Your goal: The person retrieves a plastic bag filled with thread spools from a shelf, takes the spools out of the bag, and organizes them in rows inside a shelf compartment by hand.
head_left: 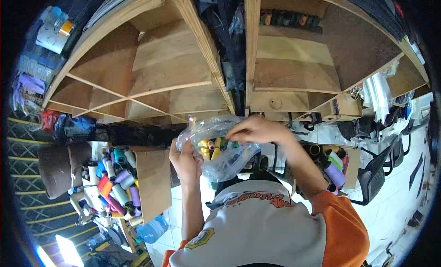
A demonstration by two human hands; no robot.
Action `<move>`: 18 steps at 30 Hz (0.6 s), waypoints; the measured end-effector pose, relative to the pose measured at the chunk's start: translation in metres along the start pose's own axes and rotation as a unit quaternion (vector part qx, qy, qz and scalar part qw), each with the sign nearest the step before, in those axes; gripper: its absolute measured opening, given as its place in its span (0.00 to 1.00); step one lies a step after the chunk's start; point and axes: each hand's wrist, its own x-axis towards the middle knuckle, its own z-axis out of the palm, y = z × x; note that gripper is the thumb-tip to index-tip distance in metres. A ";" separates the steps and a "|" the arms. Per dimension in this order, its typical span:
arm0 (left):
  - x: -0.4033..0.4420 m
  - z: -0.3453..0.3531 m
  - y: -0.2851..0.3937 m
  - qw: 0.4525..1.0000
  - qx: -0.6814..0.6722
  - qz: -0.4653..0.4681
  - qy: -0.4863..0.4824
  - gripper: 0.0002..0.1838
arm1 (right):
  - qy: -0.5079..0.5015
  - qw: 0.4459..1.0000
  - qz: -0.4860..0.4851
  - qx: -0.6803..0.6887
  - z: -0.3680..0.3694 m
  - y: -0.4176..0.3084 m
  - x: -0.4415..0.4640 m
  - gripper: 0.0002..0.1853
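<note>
In front of my chest is a clear plastic bag (225, 169), its mouth open upward. Inside lie yellow thread spools (205, 150), along with some darker and greenish pieces that are hard to make out. My left hand (185, 163) is closed on the bag's left rim. At the bag's right upper edge, my right hand (258, 130) reaches over the opening with bent fingers drawn together. Whatever those fingertips pinch is hidden by the hand and the plastic.
Wooden shelves (170, 76) with compartments stand ahead; one at upper right holds small dark spools (287, 19). Cardboard boxes of thread cones flank me, left (154, 182) and right (353, 168). A blue water jug (153, 229) stands lower left, a black chair (374, 179) at right.
</note>
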 end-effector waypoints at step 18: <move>-0.021 0.003 -0.006 0.997 0.004 0.013 -0.082 0.04 | 0.141 0.944 0.111 -0.277 0.122 0.053 0.052 0.11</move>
